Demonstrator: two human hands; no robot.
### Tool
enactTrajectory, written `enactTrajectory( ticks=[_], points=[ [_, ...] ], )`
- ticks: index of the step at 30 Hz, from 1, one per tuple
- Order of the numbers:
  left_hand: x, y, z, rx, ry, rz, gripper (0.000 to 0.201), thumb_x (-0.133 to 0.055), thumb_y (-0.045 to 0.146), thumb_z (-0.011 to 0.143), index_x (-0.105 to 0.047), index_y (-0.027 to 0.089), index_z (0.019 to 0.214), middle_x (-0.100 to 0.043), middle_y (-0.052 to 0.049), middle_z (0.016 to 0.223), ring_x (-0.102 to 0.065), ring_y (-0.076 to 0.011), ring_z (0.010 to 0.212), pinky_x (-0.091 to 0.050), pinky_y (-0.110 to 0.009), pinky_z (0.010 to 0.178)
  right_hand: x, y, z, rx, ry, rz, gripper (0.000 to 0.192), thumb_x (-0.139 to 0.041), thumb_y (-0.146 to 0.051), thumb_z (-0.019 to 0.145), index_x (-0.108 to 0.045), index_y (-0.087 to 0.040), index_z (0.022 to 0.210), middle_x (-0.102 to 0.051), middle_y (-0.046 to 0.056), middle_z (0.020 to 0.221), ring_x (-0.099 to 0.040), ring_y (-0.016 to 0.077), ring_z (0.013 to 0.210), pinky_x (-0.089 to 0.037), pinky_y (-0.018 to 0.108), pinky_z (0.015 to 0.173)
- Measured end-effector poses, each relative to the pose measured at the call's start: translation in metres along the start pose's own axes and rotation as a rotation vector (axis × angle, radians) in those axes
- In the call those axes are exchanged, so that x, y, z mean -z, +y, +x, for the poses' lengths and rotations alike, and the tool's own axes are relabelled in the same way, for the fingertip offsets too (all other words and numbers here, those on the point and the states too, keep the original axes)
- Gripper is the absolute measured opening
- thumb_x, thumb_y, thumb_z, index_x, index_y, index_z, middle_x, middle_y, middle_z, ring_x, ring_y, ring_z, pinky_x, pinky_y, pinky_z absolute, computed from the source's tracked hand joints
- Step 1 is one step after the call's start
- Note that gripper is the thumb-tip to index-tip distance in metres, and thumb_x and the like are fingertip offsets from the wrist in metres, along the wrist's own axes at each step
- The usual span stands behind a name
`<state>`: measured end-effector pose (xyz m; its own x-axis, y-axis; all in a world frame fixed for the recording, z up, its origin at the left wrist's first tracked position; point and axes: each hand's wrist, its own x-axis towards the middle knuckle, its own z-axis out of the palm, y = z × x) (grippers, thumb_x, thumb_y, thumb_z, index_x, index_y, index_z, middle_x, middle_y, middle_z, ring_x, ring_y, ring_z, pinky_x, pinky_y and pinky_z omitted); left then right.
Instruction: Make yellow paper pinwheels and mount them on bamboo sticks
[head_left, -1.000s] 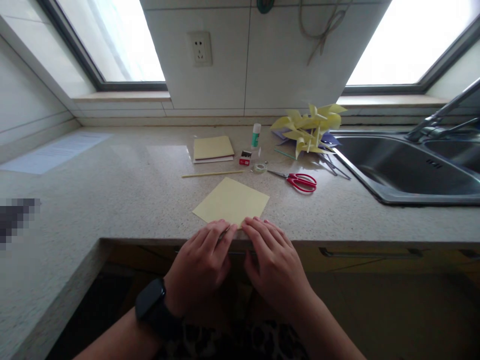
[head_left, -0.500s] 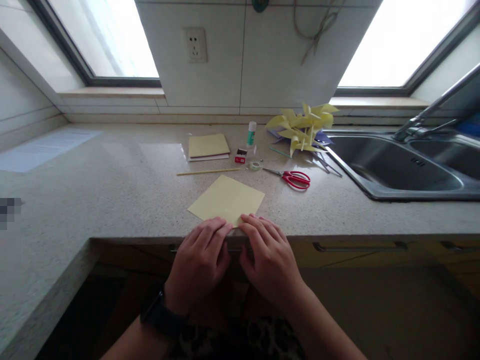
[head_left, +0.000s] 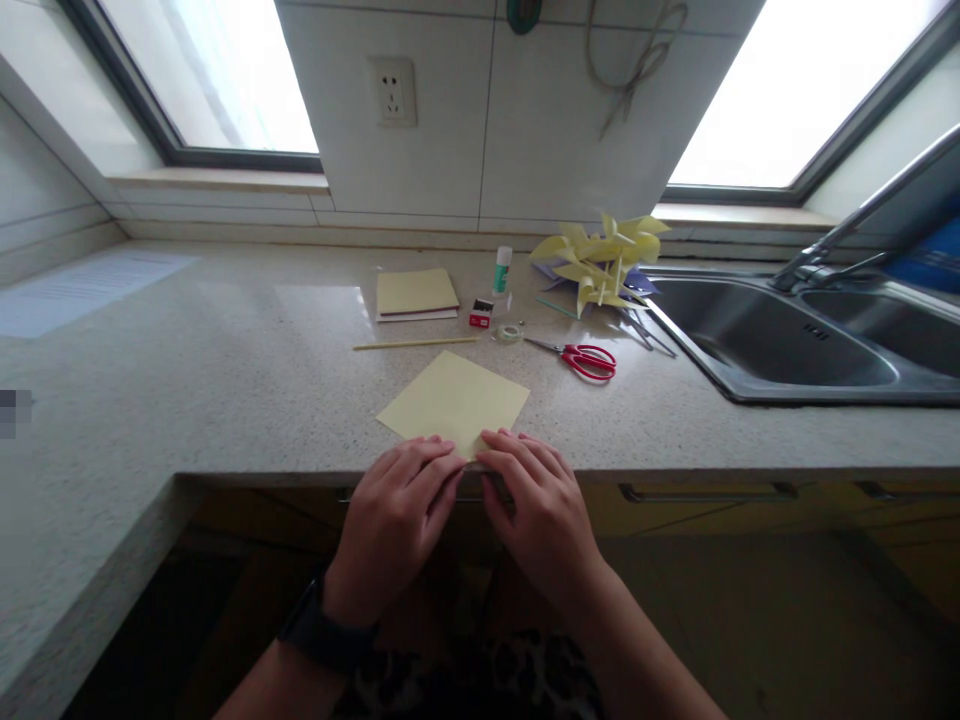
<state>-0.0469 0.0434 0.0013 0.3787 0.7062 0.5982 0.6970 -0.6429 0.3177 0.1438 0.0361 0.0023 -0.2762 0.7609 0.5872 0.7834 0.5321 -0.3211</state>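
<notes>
A pale yellow square sheet of paper lies on the counter, turned so that one corner points at me over the front edge. My left hand grips the near corner from the left, fingers bent together and thumb close under the index finger. From the right, my right hand has its fingertips on the same corner, its thumb below the counter edge. Both hands hide the tip of that corner. Just beyond the sheet lies a thin wooden stick. Red-handled scissors rest to the right.
Behind are a stack of paper, a small red box, a glue stick and a clear tape roll. Yellow and purple paper pinwheels lie by the steel sink. Printed sheets lie far left.
My thumbs have come up closer to the index fingers at the paper's near corner. The sheet keeps its place; the view has shifted slightly.
</notes>
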Motion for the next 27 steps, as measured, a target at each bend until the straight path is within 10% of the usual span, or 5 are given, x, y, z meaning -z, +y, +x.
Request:
enactTrajectory(
  ticks=[27],
  points=[
    [0.0044, 0.0002, 0.0018, -0.07, 0.05, -0.083, 0.019, -0.068, 0.014, 0.092, -0.068, 0.021, 0.11, -0.074, -0.003, 0.104, -0.063, -0.0226, 0.103, -0.049, -0.042, 0.094, 0.0024, 0.0034, -0.0006, 0.059, 0.102, 0.118, 0.009, -0.066, -0.021, 0.094, -0.071, -0.027, 0.093, -0.078, -0.003, 0.097, -0.065, 0.0177, 0.09, -0.046, 0.039, 0.096]
  ],
)
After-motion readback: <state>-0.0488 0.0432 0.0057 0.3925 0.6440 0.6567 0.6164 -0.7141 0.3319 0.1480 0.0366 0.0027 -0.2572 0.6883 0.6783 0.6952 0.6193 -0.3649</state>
